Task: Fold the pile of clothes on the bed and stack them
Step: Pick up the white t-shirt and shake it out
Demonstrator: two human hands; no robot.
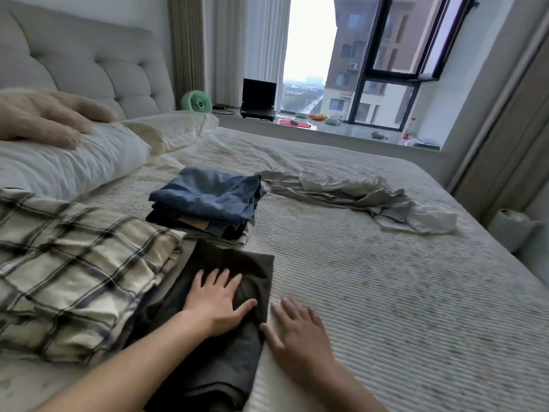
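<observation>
Near the bed's front edge lies a folded dark grey garment (pixel 225 352), with the left hand (pixel 218 304) pressed flat on it, fingers straight and spread. Just beside its right edge the right hand (pixel 300 331) rests flat on the bed (pixel 386 292), its thumb touching the cloth. Behind sits a stack of folded jeans (pixel 208 200); a plaid shirt (pixel 74 272) lies to the left, and a crumpled light grey garment (pixel 365 197) lies well apart on the right.

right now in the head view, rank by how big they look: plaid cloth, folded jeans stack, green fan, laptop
1. plaid cloth, though it lies nearest the camera
2. folded jeans stack
3. laptop
4. green fan, but both sit far off, so true sizes stay unsure
</observation>
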